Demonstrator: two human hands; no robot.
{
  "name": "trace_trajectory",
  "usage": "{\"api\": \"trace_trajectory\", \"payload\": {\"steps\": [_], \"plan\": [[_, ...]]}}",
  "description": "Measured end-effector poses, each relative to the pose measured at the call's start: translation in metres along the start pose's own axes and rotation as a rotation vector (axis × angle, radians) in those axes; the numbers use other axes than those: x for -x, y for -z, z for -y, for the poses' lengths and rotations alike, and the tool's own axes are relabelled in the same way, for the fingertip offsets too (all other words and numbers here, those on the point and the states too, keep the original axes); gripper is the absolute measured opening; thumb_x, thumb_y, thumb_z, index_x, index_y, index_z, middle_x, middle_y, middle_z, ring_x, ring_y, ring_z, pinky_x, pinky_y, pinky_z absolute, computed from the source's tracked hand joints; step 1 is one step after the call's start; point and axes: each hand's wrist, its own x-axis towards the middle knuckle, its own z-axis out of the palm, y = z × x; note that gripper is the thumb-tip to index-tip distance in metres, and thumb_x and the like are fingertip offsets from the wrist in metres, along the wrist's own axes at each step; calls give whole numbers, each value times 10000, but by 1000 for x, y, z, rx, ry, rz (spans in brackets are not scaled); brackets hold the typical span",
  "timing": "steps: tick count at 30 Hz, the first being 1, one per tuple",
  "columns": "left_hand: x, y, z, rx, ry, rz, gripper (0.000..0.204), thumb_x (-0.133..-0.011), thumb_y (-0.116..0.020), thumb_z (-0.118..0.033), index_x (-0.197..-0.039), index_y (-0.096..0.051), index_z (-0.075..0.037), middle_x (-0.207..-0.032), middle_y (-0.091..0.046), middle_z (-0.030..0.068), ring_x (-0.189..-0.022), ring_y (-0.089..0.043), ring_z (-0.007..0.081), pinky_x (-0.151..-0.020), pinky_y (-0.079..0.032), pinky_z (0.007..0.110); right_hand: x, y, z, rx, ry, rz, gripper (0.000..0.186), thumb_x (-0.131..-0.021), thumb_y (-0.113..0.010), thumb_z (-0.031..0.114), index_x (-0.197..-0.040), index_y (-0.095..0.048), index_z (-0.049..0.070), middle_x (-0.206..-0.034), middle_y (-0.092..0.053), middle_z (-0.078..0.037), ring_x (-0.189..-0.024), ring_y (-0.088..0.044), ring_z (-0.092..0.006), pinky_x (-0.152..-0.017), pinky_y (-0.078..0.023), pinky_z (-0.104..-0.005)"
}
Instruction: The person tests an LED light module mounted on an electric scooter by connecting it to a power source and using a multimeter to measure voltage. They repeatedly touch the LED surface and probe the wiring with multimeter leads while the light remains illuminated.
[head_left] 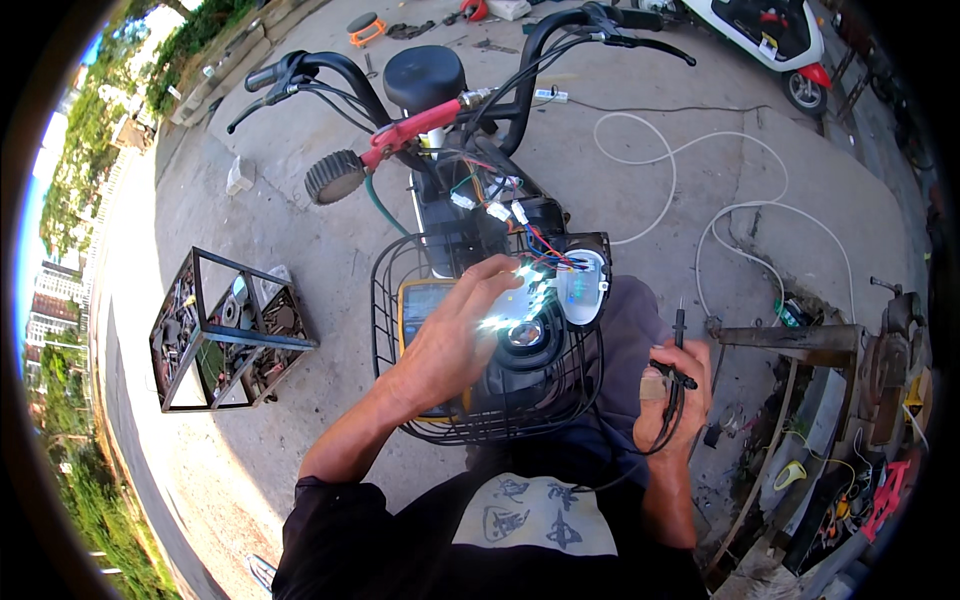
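My left hand (450, 340) reaches into a black wire basket (385, 390), its fingers curled onto a brightly glowing lamp assembly (525, 330); its thumb is mostly hidden. A yellow-cased meter with a screen (425, 300) lies in the basket beneath that hand. Right of the lamp sits an open white housing (582, 285), with coloured wires and white connectors (497, 212) running to it. My right hand (672, 400), tan tape on its thumb, is closed around black test probes (680, 330) with dangling leads, right of the basket.
Handlebars (535, 60), a seat (424, 78) and a red clamped part (400, 135) are beyond. A metal-framed crate of parts (230, 340) stands left. A cluttered bench (790, 335) with tools is right. White hose (700, 230) loops on the concrete. A white scooter (750, 30) stands behind.
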Motion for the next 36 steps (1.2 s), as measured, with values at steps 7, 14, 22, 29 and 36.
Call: {"api": "trace_trajectory", "payload": {"steps": [7,14,22,29,36], "plan": [[0,0,1,-31,-23,-1,724,-901,-596,173,-1574,-535,-89,-1724,-494,174,-1485,-634,387,-897,-666,390,-2,-11,4,5,39,34,234,-1003,-821,56,-1225,-772,5,-1131,-703,-192,-930,-723,-294,-801,-582,-372],[1,-1,3,-16,1,6,745,-908,-640,160,-1589,-516,-117,-1716,-504,174,-1510,-615,398,-967,-665,395,-4,-26,11,-42,54,75,293,-928,-797,-31,-1218,-783,11,-1118,-696,-178,-893,-736,-312,-769,-599,-382],[2,-3,11,20,-13,-22,735,-917,-678,151,-1583,-514,-112,-1708,-519,176,-1518,-613,374,-1066,-619,414,-10,-35,17,-12,131,177,516,-791,-795,-67,-1301,-789,14,-1114,-690,-165,-879,-730,-314,-766,-608,-393],[3,-1,6,128,60,-24,727,-905,-740,153,-1558,-554,-106,-1721,-527,162,-1531,-612,359,-1114,-602,429,-10,-53,21,63,149,254,520,-819,-899,-43,-1323,-807,44,-1051,-674,-104,-851,-696,-292,-722,-557,-410],[3,-3,10,99,0,-39,765,-880,-792,168,-1556,-558,-102,-1720,-539,166,-1580,-573,371,-1169,-585,451,-12,-74,14,-111,118,120,405,-873,-899,-77,-1253,-800,24,-1048,-706,-127,-908,-730,-311,-761,-591,-404]]}}
